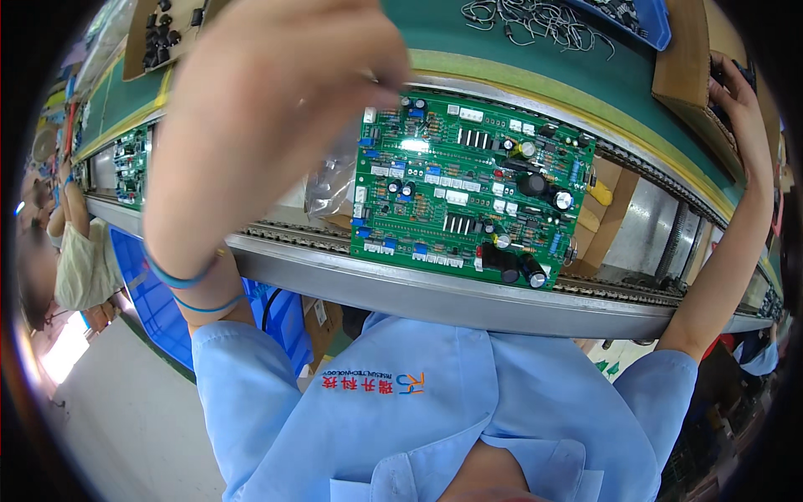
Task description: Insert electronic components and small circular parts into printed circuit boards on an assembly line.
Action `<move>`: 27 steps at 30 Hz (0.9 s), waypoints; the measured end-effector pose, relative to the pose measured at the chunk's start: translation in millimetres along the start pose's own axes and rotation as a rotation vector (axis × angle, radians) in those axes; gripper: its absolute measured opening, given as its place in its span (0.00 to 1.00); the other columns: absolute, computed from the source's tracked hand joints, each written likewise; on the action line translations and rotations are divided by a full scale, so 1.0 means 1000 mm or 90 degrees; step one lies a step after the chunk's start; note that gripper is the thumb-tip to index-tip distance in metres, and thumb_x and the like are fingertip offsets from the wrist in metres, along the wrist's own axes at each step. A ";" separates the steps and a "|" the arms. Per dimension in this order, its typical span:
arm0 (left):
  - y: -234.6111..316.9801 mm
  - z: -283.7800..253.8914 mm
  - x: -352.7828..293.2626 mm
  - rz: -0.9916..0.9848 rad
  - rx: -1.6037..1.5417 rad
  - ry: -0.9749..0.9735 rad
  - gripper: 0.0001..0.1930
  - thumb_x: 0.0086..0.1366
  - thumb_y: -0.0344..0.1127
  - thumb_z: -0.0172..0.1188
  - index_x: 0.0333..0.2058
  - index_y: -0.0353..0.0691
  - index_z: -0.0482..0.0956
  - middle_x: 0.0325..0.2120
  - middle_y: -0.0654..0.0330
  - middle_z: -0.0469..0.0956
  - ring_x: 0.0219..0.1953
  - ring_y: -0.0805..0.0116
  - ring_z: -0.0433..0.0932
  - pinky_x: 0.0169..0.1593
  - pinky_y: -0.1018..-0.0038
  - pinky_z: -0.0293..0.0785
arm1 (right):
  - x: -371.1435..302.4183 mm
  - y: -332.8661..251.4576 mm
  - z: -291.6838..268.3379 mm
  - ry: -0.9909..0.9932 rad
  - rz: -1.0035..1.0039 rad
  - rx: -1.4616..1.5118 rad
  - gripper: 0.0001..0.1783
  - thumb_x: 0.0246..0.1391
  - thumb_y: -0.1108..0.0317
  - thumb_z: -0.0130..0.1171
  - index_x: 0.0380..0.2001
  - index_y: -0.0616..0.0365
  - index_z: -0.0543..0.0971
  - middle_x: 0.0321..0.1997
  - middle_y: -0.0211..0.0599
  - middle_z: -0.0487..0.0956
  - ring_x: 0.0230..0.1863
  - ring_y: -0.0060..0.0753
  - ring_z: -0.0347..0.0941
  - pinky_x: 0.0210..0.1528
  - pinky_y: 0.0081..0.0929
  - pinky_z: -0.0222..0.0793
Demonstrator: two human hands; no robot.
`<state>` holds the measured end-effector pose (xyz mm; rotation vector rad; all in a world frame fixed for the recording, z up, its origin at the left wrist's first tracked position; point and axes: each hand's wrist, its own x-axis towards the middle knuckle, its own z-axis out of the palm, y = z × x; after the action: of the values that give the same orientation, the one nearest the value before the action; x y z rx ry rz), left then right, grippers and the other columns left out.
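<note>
My left hand (293, 50), smeared by motion, hangs over the far left corner of a green circuit board (422, 201). Its fingers bend toward that corner, but whether they hold a part is not clear. The board lies across two conveyor rails and carries white connectors, blue parts, resistors and round black capacitors. At the far right, my right hand (740, 109) reaches into a cardboard box (690, 79). Its fingers are curled in at the box wall beside something dark, which I cannot make out.
Wire-leaded parts (535, 21) lie on the green bench beside a blue bin (657, 29). Another box (138, 58) holds black components. A second board (130, 167) sits farther left on the rails (351, 272). Under the rails stands a blue crate (155, 293). Another person (84, 259) is at the left.
</note>
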<state>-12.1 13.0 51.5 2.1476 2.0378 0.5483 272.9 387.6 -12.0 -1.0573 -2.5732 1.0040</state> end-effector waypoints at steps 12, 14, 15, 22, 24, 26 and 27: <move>-0.006 0.049 0.004 0.157 0.138 -0.017 0.07 0.45 0.29 0.61 0.27 0.41 0.77 0.26 0.63 0.67 0.29 0.64 0.71 0.43 0.67 0.68 | 0.000 0.013 -0.007 -0.027 0.073 -0.065 0.28 0.67 0.59 0.51 0.68 0.51 0.65 0.58 0.41 0.76 0.58 0.31 0.72 0.66 0.29 0.61; -0.003 0.051 0.003 0.165 0.168 -0.015 0.07 0.46 0.30 0.60 0.27 0.41 0.77 0.27 0.63 0.67 0.29 0.65 0.71 0.44 0.66 0.69 | 0.001 0.026 -0.012 0.003 0.082 -0.121 0.30 0.68 0.57 0.50 0.70 0.49 0.63 0.60 0.44 0.75 0.61 0.35 0.71 0.68 0.32 0.59; -0.002 0.052 0.004 0.163 0.191 -0.017 0.07 0.46 0.30 0.60 0.27 0.41 0.77 0.27 0.63 0.67 0.29 0.65 0.71 0.45 0.65 0.69 | 0.002 0.032 -0.013 0.018 0.085 -0.149 0.30 0.68 0.55 0.50 0.71 0.47 0.62 0.61 0.46 0.75 0.63 0.37 0.71 0.69 0.34 0.58; -0.002 0.055 0.003 0.155 0.223 -0.031 0.07 0.48 0.30 0.60 0.29 0.41 0.75 0.29 0.62 0.68 0.31 0.64 0.72 0.47 0.65 0.69 | 0.008 0.051 -0.022 0.026 0.101 -0.171 0.31 0.68 0.53 0.49 0.71 0.45 0.61 0.65 0.50 0.71 0.69 0.43 0.65 0.72 0.38 0.55; -0.002 0.053 0.001 0.146 0.202 -0.033 0.08 0.48 0.29 0.61 0.29 0.40 0.75 0.29 0.62 0.68 0.32 0.64 0.72 0.47 0.65 0.68 | 0.007 0.047 -0.019 0.036 0.080 -0.201 0.32 0.68 0.52 0.49 0.71 0.44 0.61 0.68 0.49 0.69 0.71 0.45 0.63 0.73 0.41 0.54; -0.004 0.050 0.001 0.139 0.179 -0.034 0.08 0.48 0.29 0.62 0.29 0.40 0.75 0.29 0.62 0.68 0.32 0.63 0.72 0.47 0.65 0.68 | 0.007 0.048 -0.018 0.044 0.080 -0.215 0.32 0.68 0.52 0.49 0.71 0.44 0.61 0.68 0.49 0.69 0.71 0.45 0.63 0.73 0.41 0.54; -0.005 0.046 0.002 0.133 0.132 -0.037 0.09 0.47 0.27 0.64 0.29 0.40 0.75 0.30 0.61 0.71 0.33 0.62 0.73 0.47 0.65 0.68 | 0.006 0.048 -0.018 0.052 0.083 -0.230 0.32 0.68 0.51 0.49 0.72 0.44 0.60 0.68 0.49 0.68 0.71 0.45 0.62 0.73 0.42 0.54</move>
<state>-0.5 22.6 7.3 2.4817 1.9286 0.3032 302.6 426.1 -30.3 -1.3341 -2.7082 0.5134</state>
